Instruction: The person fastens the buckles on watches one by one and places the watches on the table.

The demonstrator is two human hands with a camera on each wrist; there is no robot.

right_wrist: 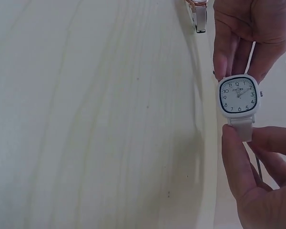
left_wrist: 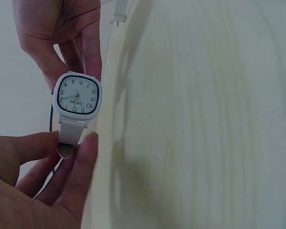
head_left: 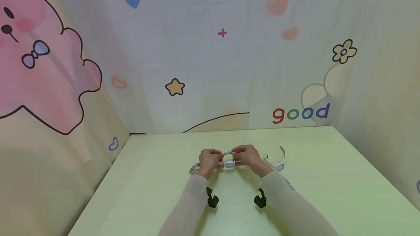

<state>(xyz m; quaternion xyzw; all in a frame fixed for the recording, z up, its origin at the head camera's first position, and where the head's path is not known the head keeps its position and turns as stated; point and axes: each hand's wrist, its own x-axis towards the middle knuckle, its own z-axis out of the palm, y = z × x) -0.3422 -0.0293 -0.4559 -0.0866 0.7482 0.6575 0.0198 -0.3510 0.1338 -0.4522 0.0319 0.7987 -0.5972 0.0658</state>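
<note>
A white wristwatch [head_left: 229, 164] with a rounded-square case is held up between both hands, its dial toward me in the head view. My left hand [head_left: 208, 161] pinches one strap part, with the thumb and fingers at the strap end [left_wrist: 66, 148] in the left wrist view. From the other side my right hand [head_left: 248, 155] pinches the strap [right_wrist: 241, 130] just by the case. The strap curves into a loop behind the dial. Whether its two ends are joined cannot be seen.
A second white watch [head_left: 280, 166] lies on the pale green table [head_left: 137, 192], right of the right hand, its strap spread. Beside the left wrist is another watch [head_left: 194, 169], partly hidden, with a rose-gold case [right_wrist: 198, 3]. A printed curtain [head_left: 197, 54] hangs behind the table.
</note>
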